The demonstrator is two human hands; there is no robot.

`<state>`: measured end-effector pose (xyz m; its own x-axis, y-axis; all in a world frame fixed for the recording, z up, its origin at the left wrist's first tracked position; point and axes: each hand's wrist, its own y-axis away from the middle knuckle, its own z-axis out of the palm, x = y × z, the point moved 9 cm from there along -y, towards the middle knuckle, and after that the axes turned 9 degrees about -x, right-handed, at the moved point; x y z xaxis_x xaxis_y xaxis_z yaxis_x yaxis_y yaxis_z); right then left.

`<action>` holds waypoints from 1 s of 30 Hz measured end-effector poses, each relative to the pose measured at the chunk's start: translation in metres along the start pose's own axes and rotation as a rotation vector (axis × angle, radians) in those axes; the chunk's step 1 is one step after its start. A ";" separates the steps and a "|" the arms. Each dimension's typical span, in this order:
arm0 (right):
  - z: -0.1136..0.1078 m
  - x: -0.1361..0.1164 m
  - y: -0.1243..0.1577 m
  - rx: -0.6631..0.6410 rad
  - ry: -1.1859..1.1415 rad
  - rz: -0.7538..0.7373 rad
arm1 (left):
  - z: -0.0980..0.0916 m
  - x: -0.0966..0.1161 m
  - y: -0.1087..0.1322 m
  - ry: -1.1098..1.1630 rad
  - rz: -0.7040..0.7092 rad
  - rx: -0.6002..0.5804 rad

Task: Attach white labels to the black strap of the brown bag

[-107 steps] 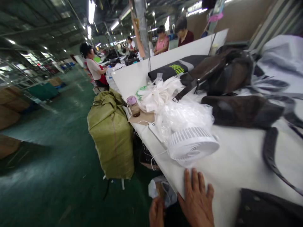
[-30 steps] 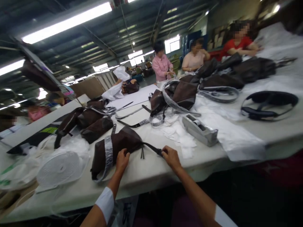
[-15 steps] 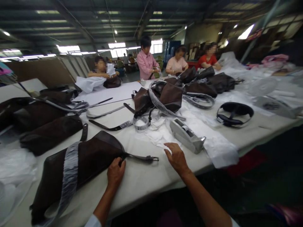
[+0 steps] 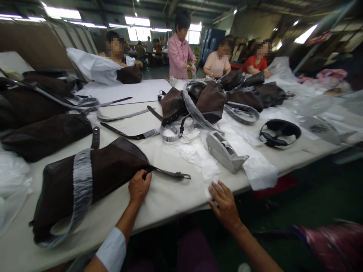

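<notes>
A dark brown leather bag (image 4: 113, 168) lies on the table in front of me, with a plastic-wrapped strap (image 4: 82, 181) across it. My left hand (image 4: 139, 186) is closed on the bag's near right corner, beside the short buckled strap (image 4: 170, 173) that sticks out to the right. At the table's near edge rests my right hand (image 4: 225, 206), its fingers spread. Its fingertips are by the end of some thin white sheets (image 4: 198, 153); whether they press on one I cannot tell. Just beyond stands a grey tape dispenser (image 4: 225, 151).
More brown bags (image 4: 48, 132) lie at left, and others (image 4: 208, 100) are piled mid-table with wrapped straps. A black headband-like device (image 4: 280, 133) sits at right. Several co-workers, one in a pink shirt (image 4: 181, 53), are across the table. A pink shiny item (image 4: 334, 241) is at lower right.
My right hand has come down toward the table's near edge and its fingers have spread. The white sheets reach nearer to me. My left hand stays at the bag's corner. The view has tilted down.
</notes>
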<state>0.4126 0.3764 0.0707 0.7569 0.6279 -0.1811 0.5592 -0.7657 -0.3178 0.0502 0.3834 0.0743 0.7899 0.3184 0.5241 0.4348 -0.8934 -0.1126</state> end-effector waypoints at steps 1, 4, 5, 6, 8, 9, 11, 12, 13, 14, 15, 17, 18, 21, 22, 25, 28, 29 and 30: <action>0.000 -0.003 0.004 0.009 -0.020 -0.016 | -0.001 0.000 0.000 0.007 -0.003 -0.004; -0.009 -0.004 0.006 0.056 -0.147 -0.042 | -0.003 0.001 0.000 0.063 0.005 -0.045; -0.015 -0.001 0.003 0.076 -0.210 -0.021 | -0.004 0.001 0.001 0.106 0.004 -0.062; -0.022 0.004 -0.002 0.100 -0.283 0.021 | -0.006 0.001 0.003 0.161 -0.004 -0.065; -0.035 0.017 -0.016 0.134 -0.459 0.182 | -0.018 0.004 0.013 0.277 -0.027 -0.001; -0.041 0.023 -0.024 0.142 -0.561 0.282 | -0.026 0.009 0.022 0.318 -0.028 0.058; -0.050 0.026 -0.041 0.134 -0.784 0.431 | -0.043 0.031 0.043 0.372 0.018 0.137; -0.055 0.021 -0.051 0.122 -0.891 0.461 | -0.050 0.048 0.054 0.404 0.068 0.133; -0.062 0.011 -0.062 0.102 -0.985 0.455 | -0.055 0.068 0.064 0.447 0.133 0.099; -0.070 -0.002 -0.072 0.072 -1.063 0.419 | -0.061 0.090 0.074 0.501 0.209 0.048; -0.078 -0.017 -0.082 0.024 -1.124 0.365 | -0.068 0.112 0.083 0.559 0.287 0.000; -0.095 -0.051 -0.094 -0.104 -1.196 0.254 | -0.084 0.150 0.097 0.656 0.418 -0.092; -0.102 -0.068 -0.097 -0.173 -1.203 0.204 | -0.091 0.165 0.102 0.698 0.457 -0.145; -0.124 -0.100 -0.095 -0.289 -1.087 0.112 | -0.097 0.188 0.109 0.815 0.479 -0.337; -0.131 -0.105 -0.092 -0.280 -1.033 0.104 | -0.095 0.191 0.111 0.850 0.470 -0.397; -0.137 -0.109 -0.083 -0.209 -1.072 0.146 | -0.085 0.186 0.118 0.968 0.413 -0.481; -0.119 -0.113 -0.072 -0.172 -1.399 0.232 | -0.079 0.173 0.123 1.051 0.338 -0.417; -0.112 -0.114 -0.068 -0.147 -1.484 0.264 | -0.078 0.169 0.124 1.046 0.321 -0.389; -0.106 -0.115 -0.064 -0.112 -1.533 0.293 | -0.078 0.166 0.126 1.028 0.307 -0.370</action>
<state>0.3256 0.3389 0.2101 -0.1746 -0.0554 -0.9831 0.5338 -0.8443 -0.0472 0.2023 0.2994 0.2126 0.0376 -0.1892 0.9812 -0.0050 -0.9819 -0.1892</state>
